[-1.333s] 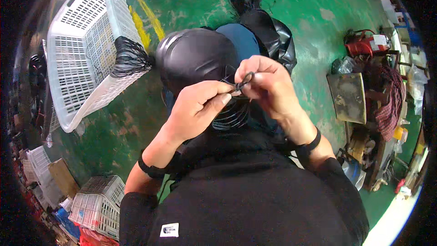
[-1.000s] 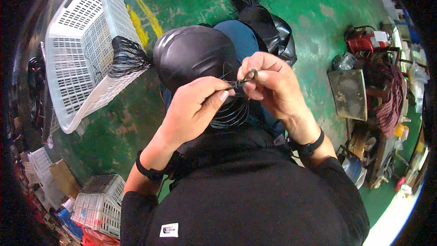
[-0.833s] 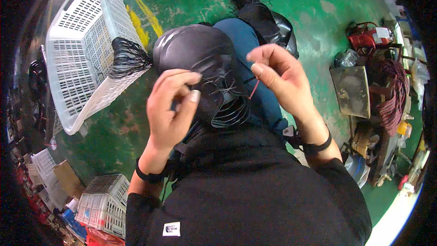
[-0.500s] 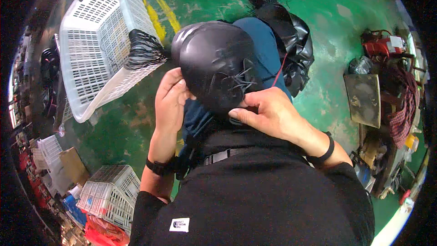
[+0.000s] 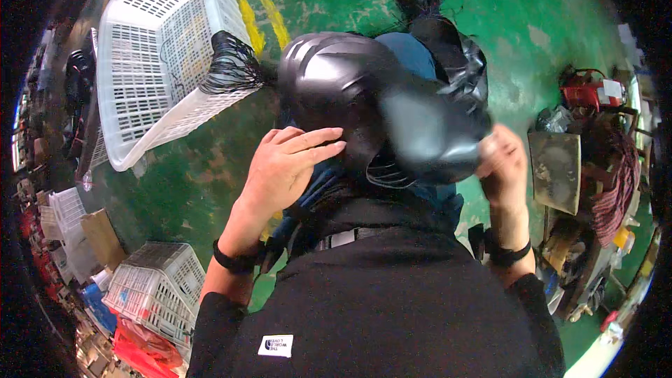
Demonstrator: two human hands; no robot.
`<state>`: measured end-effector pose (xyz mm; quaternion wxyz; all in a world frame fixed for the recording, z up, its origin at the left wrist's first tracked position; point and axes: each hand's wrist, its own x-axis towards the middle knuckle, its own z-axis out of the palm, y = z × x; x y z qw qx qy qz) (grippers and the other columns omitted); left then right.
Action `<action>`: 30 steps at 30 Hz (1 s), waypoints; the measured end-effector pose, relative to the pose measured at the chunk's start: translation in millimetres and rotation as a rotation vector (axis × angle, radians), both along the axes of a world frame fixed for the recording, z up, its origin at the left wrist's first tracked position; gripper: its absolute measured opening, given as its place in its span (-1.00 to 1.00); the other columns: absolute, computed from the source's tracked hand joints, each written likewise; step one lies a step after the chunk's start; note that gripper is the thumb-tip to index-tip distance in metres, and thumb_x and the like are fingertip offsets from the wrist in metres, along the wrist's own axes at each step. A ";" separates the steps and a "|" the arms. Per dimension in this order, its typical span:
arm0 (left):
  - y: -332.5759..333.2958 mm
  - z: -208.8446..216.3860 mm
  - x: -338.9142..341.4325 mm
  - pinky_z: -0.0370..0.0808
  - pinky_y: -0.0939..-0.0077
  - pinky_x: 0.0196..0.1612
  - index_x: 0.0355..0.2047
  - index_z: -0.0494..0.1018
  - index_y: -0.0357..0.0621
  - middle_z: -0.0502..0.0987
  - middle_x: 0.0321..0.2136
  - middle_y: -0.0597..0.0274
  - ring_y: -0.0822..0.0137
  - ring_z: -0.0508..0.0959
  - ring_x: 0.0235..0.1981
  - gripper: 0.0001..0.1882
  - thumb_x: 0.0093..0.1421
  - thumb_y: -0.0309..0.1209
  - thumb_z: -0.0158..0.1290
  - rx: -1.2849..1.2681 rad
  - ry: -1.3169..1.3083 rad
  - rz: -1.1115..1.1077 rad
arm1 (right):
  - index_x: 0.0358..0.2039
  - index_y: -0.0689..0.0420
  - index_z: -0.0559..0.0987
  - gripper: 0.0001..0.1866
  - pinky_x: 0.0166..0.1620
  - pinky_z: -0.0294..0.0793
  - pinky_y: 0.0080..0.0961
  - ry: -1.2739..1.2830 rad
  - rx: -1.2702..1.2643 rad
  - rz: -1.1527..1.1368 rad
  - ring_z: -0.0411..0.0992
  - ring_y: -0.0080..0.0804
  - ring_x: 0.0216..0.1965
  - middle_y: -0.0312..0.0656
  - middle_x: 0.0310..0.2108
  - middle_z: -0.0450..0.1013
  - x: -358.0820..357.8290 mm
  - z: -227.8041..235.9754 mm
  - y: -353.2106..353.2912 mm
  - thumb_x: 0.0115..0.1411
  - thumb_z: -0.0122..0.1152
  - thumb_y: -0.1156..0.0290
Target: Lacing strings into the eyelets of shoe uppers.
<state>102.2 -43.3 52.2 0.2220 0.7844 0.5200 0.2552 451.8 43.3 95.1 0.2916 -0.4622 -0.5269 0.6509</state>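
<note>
- Fingers of the left hand (image 5: 283, 171): lying extended and slightly parted over the near left edge of the rounded black piece (image 5: 325, 73); whether they are pressing on it cannot be told.
- Fingers of the right hand (image 5: 505, 168): blurred, curling around the right edge of a glossy black flap (image 5: 430, 126) and grasping it.
- Rounded black piece, one, smooth and shiny: resting above the person's lap between the two hands; serving as landmark below.
- Glossy black flap, one, blurred: spreading out just right of the landmark; any join between the two is not showing clearly.
- Thin dark cords (image 5: 388, 173), looped: hanging at the landmark's near right side.
- Blue trouser leg (image 5: 411, 52), one: showing just beyond the landmark, to its right.
- Shiny black pieces (image 5: 474, 70), crumpled: lying beyond the landmark, to its right.
- Bundle of black cords (image 5: 234, 66), one: draping over a crate rim, left of the landmark.
- White slotted crate (image 5: 126, 91), large: standing left of the landmark.
- Pale crate (image 5: 154, 287), smaller: sitting well apart from the landmark, nearer the person and leftward.
- Checked cloth (image 5: 619, 178), reddish: hanging well right of the landmark.
- Green floor (image 5: 199, 199): extending around the landmark.
</note>
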 end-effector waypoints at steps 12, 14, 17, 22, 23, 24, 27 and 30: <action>-0.7 -3.7 11.2 0.45 0.31 -0.07 -0.11 0.64 -0.11 0.61 0.04 0.16 0.14 0.62 -0.17 -0.59 0.05 -0.67 0.00 -0.028 -0.052 -0.029 | -0.39 0.03 0.52 -0.72 -0.52 0.42 -0.39 -0.080 -0.663 -0.879 0.38 -0.33 -0.62 -0.28 -0.60 0.42 226.3 -291.5 13.9 0.37 -0.05 0.17; -2.6 1.2 10.1 0.49 0.34 -0.08 -0.10 0.63 -0.19 0.60 0.06 0.12 0.15 0.62 -0.13 -0.60 0.09 -0.71 -0.02 -0.070 -0.052 -0.042 | -0.39 0.03 0.51 -0.71 -0.53 0.44 -0.34 -0.344 -0.722 -0.747 0.39 -0.32 -0.61 -0.25 -0.60 0.42 213.7 -280.2 10.7 0.38 -0.09 0.19; -13.0 -12.5 11.0 0.50 0.40 -0.15 -0.14 0.63 -0.19 0.62 0.02 0.19 0.29 0.63 -0.29 -0.62 0.06 -0.72 0.02 -0.158 -0.310 0.077 | -0.37 0.05 0.52 -0.73 -0.51 0.46 -0.32 0.017 -0.711 -0.952 0.40 -0.33 -0.60 -0.22 -0.59 0.44 212.6 -269.2 13.7 0.36 -0.08 0.23; -7.2 -2.1 -10.0 0.56 0.50 -0.16 -0.13 0.59 -0.38 0.61 -0.01 -0.09 0.33 0.64 -0.31 -0.71 0.18 -0.75 -0.03 -0.243 -0.542 0.096 | -0.25 0.05 0.60 -0.84 -0.47 0.37 -0.46 -0.748 -0.272 -0.816 0.39 -0.46 -0.51 -0.29 -0.47 0.49 226.9 -244.0 25.3 0.29 0.14 0.26; -5.7 -2.3 -16.2 0.54 0.55 -0.19 -0.13 0.59 -0.35 0.63 -0.05 -0.06 0.36 0.63 -0.33 -0.71 0.20 -0.73 -0.04 -0.196 -0.532 0.148 | -0.23 0.06 0.61 -0.82 -0.47 0.35 -0.50 -0.745 -0.204 -0.798 0.38 -0.51 -0.50 -0.31 -0.47 0.48 222.7 -215.8 32.0 0.29 0.18 0.25; -3.5 0.1 -24.4 0.50 0.58 -0.24 -0.13 0.60 -0.34 0.64 -0.10 -0.01 0.40 0.60 -0.36 -0.73 0.23 -0.71 -0.04 -0.163 -0.501 0.210 | -0.20 0.10 0.62 -0.80 -0.46 0.35 -0.54 -0.612 -0.043 -0.900 0.38 -0.55 -0.48 -0.32 -0.45 0.48 221.4 -198.9 36.6 0.31 0.18 0.26; -6.7 -0.6 -59.1 0.43 0.62 -0.32 -0.12 0.60 -0.32 0.66 -0.21 0.10 0.47 0.54 -0.41 -0.76 0.28 -0.66 -0.02 -0.143 -0.414 0.446 | -0.14 0.18 0.64 -0.79 -0.40 0.32 -0.63 -0.271 0.210 -0.921 0.33 -0.66 -0.44 -0.36 -0.46 0.44 162.6 -120.6 64.0 0.33 0.18 0.34; -1.7 -7.5 -79.9 0.37 0.64 -0.37 -0.12 0.60 -0.30 0.66 -0.29 0.21 0.54 0.49 -0.43 -0.79 0.31 -0.62 0.00 -0.118 -0.390 0.671 | -0.16 0.29 0.63 -0.73 -0.32 0.34 -0.60 -0.082 0.281 -0.558 0.34 -0.61 -0.40 -0.32 -0.46 0.44 70.2 -21.6 62.5 0.35 0.14 0.32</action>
